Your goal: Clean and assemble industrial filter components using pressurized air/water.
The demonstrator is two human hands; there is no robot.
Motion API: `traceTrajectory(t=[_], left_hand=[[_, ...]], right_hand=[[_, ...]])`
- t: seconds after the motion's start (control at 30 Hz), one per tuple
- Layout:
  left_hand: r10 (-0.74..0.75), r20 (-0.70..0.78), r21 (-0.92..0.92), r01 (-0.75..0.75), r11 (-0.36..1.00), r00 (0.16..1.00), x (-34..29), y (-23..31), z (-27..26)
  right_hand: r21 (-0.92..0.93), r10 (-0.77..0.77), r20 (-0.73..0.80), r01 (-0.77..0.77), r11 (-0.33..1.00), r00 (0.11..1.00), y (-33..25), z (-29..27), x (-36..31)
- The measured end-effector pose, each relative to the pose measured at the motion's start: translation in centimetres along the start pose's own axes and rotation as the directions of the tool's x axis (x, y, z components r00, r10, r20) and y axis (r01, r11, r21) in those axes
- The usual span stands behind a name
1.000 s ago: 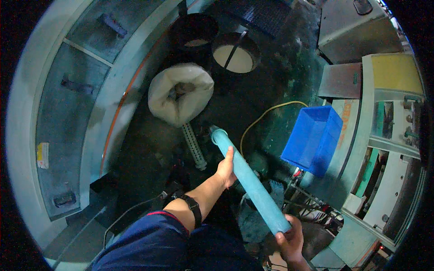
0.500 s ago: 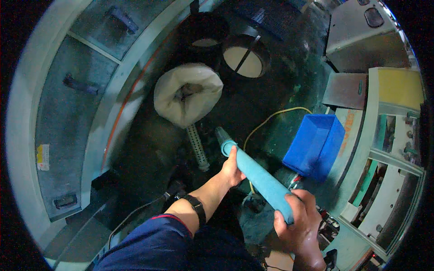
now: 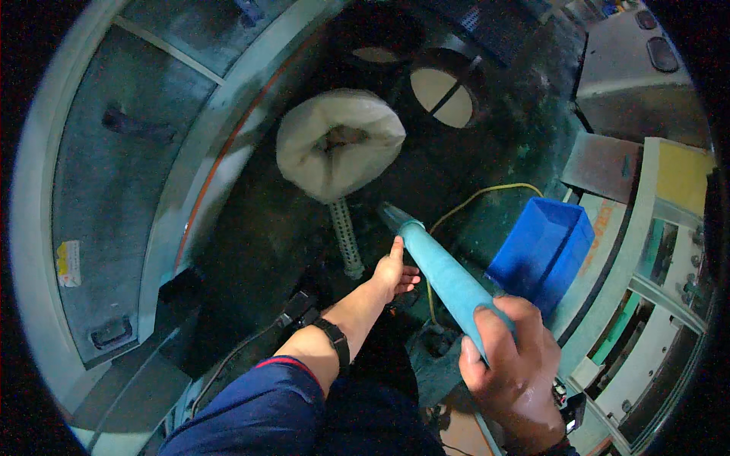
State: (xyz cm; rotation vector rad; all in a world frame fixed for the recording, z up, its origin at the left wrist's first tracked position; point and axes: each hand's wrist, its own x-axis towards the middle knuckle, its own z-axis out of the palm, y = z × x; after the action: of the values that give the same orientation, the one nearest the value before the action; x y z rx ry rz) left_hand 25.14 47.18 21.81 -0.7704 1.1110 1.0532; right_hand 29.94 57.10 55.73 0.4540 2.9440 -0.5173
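A long light-blue cylinder point(image 3: 449, 267) with a narrower grey tip at its far end slants across the middle; its exact kind cannot be told. My right hand point(image 3: 517, 365) wraps the near end, thumb on one side and fingers on the other. By the far end is my left hand point(image 3: 391, 273), fingers stretched out and thumb raised near the cylinder's rim. It does not grip; whether the thumb touches is unclear. Beyond the left hand, a pale perforated tube point(image 3: 346, 239) lies on the floor below a whitish open bag point(image 3: 338, 144).
On the right stands a blue plastic bin point(image 3: 544, 247) beside a machine with metal boxes point(image 3: 604, 163). A yellow cord point(image 3: 475, 195) curves over the floor. Round dark cans point(image 3: 442, 95) with pale contents stand at the back. A panelled machine wall point(image 3: 129, 167) runs along the left.
My left hand has loosened from around the cylinder and its fingers have straightened. The right hand keeps its hold. The view has shifted, so the surroundings appear further right.
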Motion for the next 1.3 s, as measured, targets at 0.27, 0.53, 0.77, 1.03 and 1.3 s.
traceTrajectory(t=[0.27, 0.53, 0.77, 1.03, 1.3], left_hand=[[0.190, 0.135, -0.018, -0.189, 0.982, 0.973, 1.6, -0.1, -2.4], [0.241, 0.163, 0.045, -0.251, 0.967, 0.957, 1.3, 1.0, -1.6], [0.318, 0.073, 0.189, -0.326, 0.926, 0.945, -0.7, 1.0, -8.3], [0.431, 0.003, 0.587, -0.350, 0.730, 0.902, -6.2, 1.5, -16.2], [0.737, 0.616, 0.654, -0.701, -0.284, 0.277, -12.3, 2.4, -4.6]], right_hand=[[-0.079, -0.033, 0.151, 0.045, 0.996, 0.988, -2.2, -2.3, 2.6], [-0.071, -0.018, 0.117, 0.027, 0.997, 0.993, 0.9, 1.4, 2.6], [0.000, 0.284, 0.334, -0.301, 0.953, 0.899, 10.0, 24.2, 8.0], [-0.029, 0.398, 0.376, -0.418, 0.908, 0.837, 13.2, 30.6, 8.8], [0.196, 0.338, 0.210, -0.378, 0.905, 0.917, 2.3, 9.8, 3.6]])
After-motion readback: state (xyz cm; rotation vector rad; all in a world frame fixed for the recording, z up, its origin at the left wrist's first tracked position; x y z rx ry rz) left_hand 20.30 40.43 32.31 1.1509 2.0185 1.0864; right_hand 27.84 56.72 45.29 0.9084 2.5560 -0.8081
